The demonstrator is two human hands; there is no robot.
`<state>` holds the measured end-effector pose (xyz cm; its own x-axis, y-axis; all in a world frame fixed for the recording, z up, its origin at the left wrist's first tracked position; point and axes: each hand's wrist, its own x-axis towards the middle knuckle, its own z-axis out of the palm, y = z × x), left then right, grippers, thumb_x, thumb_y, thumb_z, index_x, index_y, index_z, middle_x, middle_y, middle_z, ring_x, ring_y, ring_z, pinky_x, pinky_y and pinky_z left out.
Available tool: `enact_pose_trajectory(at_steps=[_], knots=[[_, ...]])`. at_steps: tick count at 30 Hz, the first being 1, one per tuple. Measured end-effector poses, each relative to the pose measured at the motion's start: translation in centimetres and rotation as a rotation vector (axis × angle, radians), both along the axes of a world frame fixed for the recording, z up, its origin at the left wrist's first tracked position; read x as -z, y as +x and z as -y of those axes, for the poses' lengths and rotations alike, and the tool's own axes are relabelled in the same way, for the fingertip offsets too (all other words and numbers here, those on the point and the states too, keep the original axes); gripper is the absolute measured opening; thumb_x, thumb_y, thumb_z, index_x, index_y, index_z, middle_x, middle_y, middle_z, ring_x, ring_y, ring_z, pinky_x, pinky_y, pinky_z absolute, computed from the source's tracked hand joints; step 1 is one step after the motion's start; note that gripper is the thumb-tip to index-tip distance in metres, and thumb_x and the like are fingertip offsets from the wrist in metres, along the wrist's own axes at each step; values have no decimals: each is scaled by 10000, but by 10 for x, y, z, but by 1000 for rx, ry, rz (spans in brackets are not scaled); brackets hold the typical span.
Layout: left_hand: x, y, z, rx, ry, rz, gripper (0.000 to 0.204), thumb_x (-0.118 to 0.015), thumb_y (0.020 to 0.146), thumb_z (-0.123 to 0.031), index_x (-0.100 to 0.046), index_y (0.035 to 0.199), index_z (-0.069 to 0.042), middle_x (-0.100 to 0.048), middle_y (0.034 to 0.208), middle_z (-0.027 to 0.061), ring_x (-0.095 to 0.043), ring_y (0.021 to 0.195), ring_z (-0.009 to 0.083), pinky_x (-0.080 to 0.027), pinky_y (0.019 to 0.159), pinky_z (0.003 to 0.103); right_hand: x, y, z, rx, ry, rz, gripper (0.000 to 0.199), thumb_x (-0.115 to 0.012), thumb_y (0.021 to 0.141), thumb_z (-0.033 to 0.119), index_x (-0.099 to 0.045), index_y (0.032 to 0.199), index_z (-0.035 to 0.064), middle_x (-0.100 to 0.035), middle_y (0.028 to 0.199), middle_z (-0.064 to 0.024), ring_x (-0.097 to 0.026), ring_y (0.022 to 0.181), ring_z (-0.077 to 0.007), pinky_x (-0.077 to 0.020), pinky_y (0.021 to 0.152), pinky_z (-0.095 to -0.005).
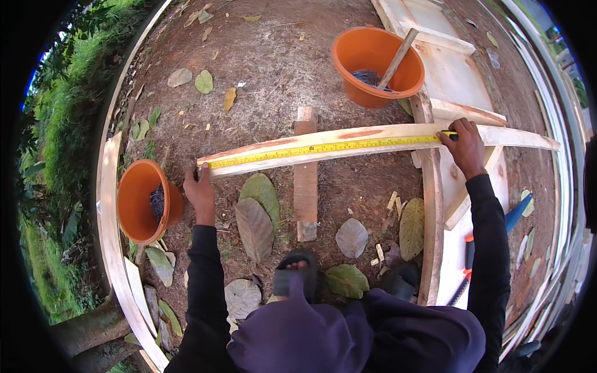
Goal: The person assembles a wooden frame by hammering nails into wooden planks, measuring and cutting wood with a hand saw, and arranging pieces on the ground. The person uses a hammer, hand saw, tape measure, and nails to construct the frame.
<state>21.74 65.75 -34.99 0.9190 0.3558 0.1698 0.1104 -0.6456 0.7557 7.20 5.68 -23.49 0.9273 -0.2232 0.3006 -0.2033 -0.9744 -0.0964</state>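
A long pale board (385,133) lies crosswise in front of me, resting on a short brown wood block (305,186) and on a wooden frame at the right. Along its face stretches a yellow tape measure (323,148). At the board's left end, the fingers of my left hand (200,194) close on the tape's end and the wood. My right hand (466,150) is closed around the yellow-and-black case end of the tape, over the board where it crosses the frame. The palm hides part of the case.
Orange buckets with dark nails stand at the left (149,205) and beyond the board (354,56); a wooden handle (398,59) leans in the far one. The wooden frame (432,230) runs along the right, with a black-and-orange handled tool (469,255) on it. Large leaves (255,230) litter the dirt.
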Motion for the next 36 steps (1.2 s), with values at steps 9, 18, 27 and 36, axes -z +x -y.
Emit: enact_pose_trajectory(at_steps=[9, 18, 27, 36], knots=[[-25, -6, 18, 13, -43, -108, 533, -722, 970, -280, -613, 1244, 164, -713, 1098, 235, -656, 989, 233, -503, 890, 378, -5, 3, 19, -14, 55, -93, 347, -806, 817, 333, -611, 850, 48, -614, 906, -80, -592, 926, -305, -508, 781, -466], [4, 0, 5, 2, -150, -49, 529, -716, 972, -288, -614, 1224, 165, -702, 1017, 193, -615, 903, 213, -498, 847, 381, -13, 5, 28, 24, 180, -276, 367, -768, 857, 396, -756, 1003, 59, -713, 989, -117, -695, 888, -306, -531, 805, -429], [28, 6, -10, 12, -131, 4, 511, -690, 994, -310, -616, 1187, 157, -694, 1061, 222, -626, 936, 245, -494, 872, 387, -7, 7, 30, 88, 177, -313, 461, -771, 819, 510, -780, 1019, 95, -726, 904, -146, -704, 885, -325, -540, 798, -442], [28, 7, -3, 26, -234, 3, 564, -679, 1005, -316, -568, 1289, 158, -666, 1091, 186, -613, 887, 191, -517, 772, 333, -7, 10, 26, 136, 138, -372, 496, -779, 802, 536, -780, 1048, 106, -739, 959, -129, -697, 948, -327, -539, 837, -448]])
